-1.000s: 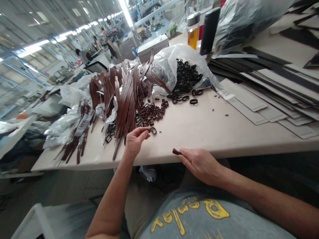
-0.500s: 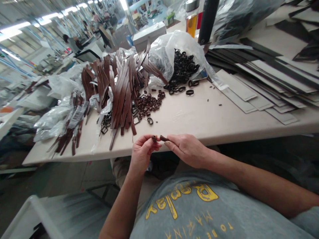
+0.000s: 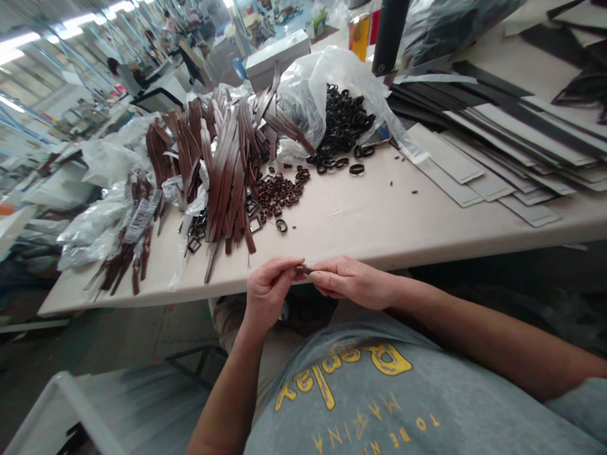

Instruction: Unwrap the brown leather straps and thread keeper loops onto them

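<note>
At the table's front edge, my left hand and my right hand meet, fingertips almost touching. Between them is a small dark brown piece, mostly covered by the fingers. My left hand pinches one end of it and my right hand grips the other. Beyond the hands lie a heap of small brown loops, a bundle of long brown strips and some dark metal buckles. A single dark ring rests near the brown loops.
Black loops spill from a clear plastic bag on the table. Flat grey and black strips are stacked at the right. Behind stand a white box, a bottle of amber liquid and a black cylinder.
The fingertips of both hands have come closer together, and the left fingers now cover more of the brown piece. The whole view has shifted slightly.
</note>
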The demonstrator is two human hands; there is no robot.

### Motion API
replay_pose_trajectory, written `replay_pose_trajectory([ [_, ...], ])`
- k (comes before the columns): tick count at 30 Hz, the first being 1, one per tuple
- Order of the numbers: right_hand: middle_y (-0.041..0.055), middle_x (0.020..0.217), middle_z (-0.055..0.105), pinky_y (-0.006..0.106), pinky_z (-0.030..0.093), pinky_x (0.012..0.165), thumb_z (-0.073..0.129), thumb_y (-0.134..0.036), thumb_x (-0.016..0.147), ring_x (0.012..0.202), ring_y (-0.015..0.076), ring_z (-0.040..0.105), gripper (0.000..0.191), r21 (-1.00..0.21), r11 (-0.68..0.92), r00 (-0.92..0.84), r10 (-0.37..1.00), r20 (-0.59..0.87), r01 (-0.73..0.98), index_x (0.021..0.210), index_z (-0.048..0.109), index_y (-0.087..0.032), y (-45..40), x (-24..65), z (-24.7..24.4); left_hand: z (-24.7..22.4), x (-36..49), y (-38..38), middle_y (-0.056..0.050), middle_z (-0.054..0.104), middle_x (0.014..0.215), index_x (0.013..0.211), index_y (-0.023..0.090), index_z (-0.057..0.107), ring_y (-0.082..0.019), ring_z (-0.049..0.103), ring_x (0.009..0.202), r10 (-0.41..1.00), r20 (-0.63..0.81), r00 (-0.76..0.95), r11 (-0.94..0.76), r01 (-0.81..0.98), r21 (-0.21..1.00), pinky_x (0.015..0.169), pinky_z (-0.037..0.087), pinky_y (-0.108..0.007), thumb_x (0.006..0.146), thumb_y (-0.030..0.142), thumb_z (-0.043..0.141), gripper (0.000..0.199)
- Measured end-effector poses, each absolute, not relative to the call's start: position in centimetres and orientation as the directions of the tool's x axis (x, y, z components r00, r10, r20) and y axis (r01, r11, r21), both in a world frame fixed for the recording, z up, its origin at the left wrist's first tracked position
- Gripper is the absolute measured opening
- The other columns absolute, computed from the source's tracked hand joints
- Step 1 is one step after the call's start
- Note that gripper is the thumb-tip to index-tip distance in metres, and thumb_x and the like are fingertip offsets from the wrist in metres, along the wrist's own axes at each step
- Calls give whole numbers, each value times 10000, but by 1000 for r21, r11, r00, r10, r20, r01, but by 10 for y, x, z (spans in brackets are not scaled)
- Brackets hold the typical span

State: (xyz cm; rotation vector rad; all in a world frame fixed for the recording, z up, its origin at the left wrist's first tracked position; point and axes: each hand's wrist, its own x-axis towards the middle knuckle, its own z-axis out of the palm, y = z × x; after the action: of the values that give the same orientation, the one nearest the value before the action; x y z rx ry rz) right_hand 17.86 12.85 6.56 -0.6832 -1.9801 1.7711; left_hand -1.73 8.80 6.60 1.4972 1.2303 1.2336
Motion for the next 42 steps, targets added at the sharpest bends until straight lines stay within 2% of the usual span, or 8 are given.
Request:
replay_pose_trajectory([
  [4, -24, 633, 479, 242, 342, 573, 358, -342, 974, 585, 114, 437, 348, -967, 220, -779, 625, 41, 126, 696, 488, -178, 127, 176, 65, 63, -18, 88, -65, 731, 949, 981, 217, 768, -168, 672, 874, 985, 134, 112, -146, 111, 983, 801, 538, -262, 834, 255, 694, 169],
  [9, 42, 742, 616, 281, 382, 640, 356, -279, 984, 656, 159, 517, 315, -885, 368, -723, 689, 53, 286, 805, 582, -154, 120, 170, 65, 48, -8, 86, -31, 750, 876, 978, 245, 769, -138, 677, 792, 979, -199, 44, 203, -271, 941, 780, 530, -235, 657, 300, 847, 335],
  [12, 102, 922, 691, 311, 425, 739, 364, -259, 995, 798, 202, 599, 290, -833, 406, -690, 722, 41, 376, 991, 623, -130, 116, 167, 62, 42, 0, 84, -42, 756, 884, 913, 227, 782, -147, 677, 809, 957, -288, -8, 267, -357, 895, 809, 521, -246, 616, 320, 864, 322],
  [16, 101, 981, 707, 302, 434, 771, 376, -272, 1011, 855, 204, 631, 278, -802, 422, -676, 736, 30, 423, 1046, 620, -143, 115, 166, 58, 38, 1, 81, -53, 754, 930, 912, 215, 780, -170, 678, 872, 963, -241, -124, 201, -270, 942, 860, 507, -279, 665, 317, 833, 272],
  [23, 106, 906, 724, 289, 392, 658, 430, -373, 1005, 787, 224, 655, 296, -636, 451, -638, 766, -84, 625, 1015, 621, -147, 116, 172, 59, 43, -13, 84, -33, 752, 880, 871, 215, 780, -155, 672, 881, 955, -140, -260, 98, -167, 981, 849, 498, -251, 671, 306, 834, 226],
  [30, 120, 1130, 692, 309, 443, 823, 388, -293, 1019, 997, 226, 638, 295, -830, 403, -753, 657, -31, 386, 1193, 570, -138, 119, 169, 63, 43, -3, 77, -45, 759, 826, 896, 196, 778, -165, 691, 762, 954, -293, -58, 265, -290, 920, 748, 535, -260, 643, 301, 850, 284],
  [37, 97, 878, 706, 284, 350, 609, 488, -429, 980, 759, 229, 636, 299, -644, 458, -681, 720, -137, 614, 1002, 583, -146, 116, 175, 64, 45, -12, 82, -17, 744, 757, 776, 199, 779, -76, 636, 640, 931, -212, -296, 97, -360, 928, 627, 492, -144, 545, 322, 905, 291],
  [42, 66, 757, 681, 274, 276, 554, 434, -370, 1010, 685, 205, 619, 268, -621, 484, -703, 693, -159, 617, 918, 568, -157, 108, 175, 58, 41, -13, 78, -24, 734, 704, 767, 187, 775, -99, 645, 610, 937, -256, -237, 153, -382, 911, 612, 518, -177, 525, 333, 914, 314],
])
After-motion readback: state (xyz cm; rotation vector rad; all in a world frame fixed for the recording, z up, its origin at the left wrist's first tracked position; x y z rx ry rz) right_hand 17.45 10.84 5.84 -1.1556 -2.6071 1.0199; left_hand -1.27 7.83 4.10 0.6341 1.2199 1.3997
